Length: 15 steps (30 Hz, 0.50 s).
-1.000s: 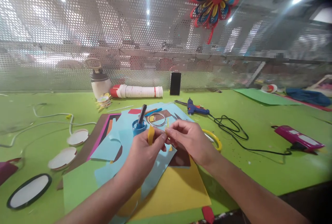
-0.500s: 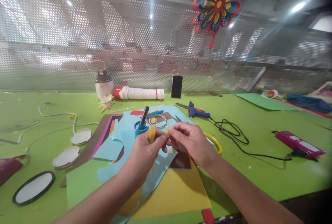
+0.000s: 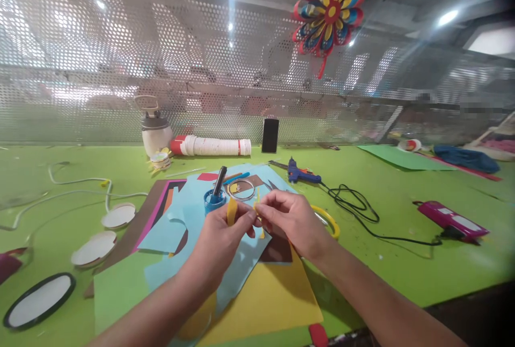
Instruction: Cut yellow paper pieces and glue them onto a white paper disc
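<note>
Between the hands, the left hand [image 3: 219, 231] and right hand [image 3: 287, 218] are pinching a flimsy yellow paper strip [image 3: 232, 211] by its ends.

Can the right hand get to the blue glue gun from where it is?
Probably yes. The right hand pinches a yellow paper strip with the left hand; the glue gun lies just beyond it on the green table, nothing between, though the fingers are busy.
</note>
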Each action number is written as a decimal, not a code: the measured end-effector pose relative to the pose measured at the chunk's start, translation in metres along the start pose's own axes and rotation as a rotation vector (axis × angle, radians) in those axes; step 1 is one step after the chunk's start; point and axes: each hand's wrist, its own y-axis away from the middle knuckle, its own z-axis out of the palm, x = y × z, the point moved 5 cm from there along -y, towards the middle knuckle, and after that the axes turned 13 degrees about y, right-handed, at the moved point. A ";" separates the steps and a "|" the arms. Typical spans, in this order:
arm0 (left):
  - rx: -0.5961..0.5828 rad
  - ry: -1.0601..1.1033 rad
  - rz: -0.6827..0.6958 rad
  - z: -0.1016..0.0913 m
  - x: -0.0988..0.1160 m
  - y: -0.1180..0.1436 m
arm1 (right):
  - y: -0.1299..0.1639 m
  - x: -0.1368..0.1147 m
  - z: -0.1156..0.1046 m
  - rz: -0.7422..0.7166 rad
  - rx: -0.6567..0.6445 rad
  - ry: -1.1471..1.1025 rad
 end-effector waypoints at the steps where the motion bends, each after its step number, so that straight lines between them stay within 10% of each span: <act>1: -0.010 0.020 -0.014 0.000 -0.001 0.000 | 0.000 0.000 0.000 0.000 -0.002 0.001; 15: 0.029 0.054 -0.044 -0.003 -0.001 0.001 | 0.000 0.001 -0.001 0.016 -0.019 0.017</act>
